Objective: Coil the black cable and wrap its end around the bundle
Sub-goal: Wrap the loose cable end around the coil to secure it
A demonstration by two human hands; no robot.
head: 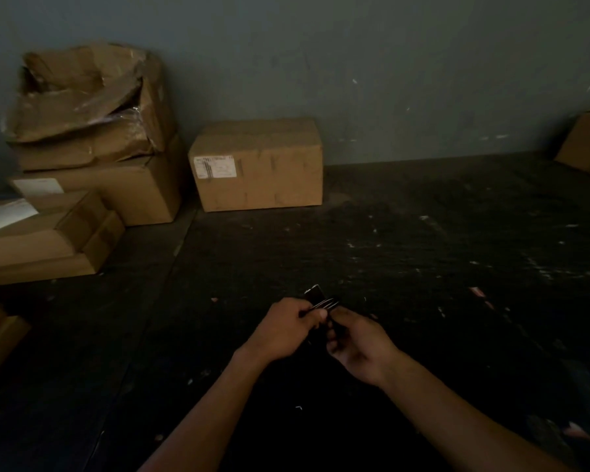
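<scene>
At six o'clock I watched both hands, left [284, 327] and right [357, 349], pinch the black cable [322, 300], a light, limp-looking bundle best gripped mid-coil.

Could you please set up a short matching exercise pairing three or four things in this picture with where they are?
Things:
1. black cable
2. labelled closed box
3. crushed open box
4. left hand

Places:
A. on top of the stack at far left
B. held between both hands
C. alone against the wall
D. beside the right hand, gripping the cable

Pairs: 1-B, 2-C, 3-A, 4-D
</scene>
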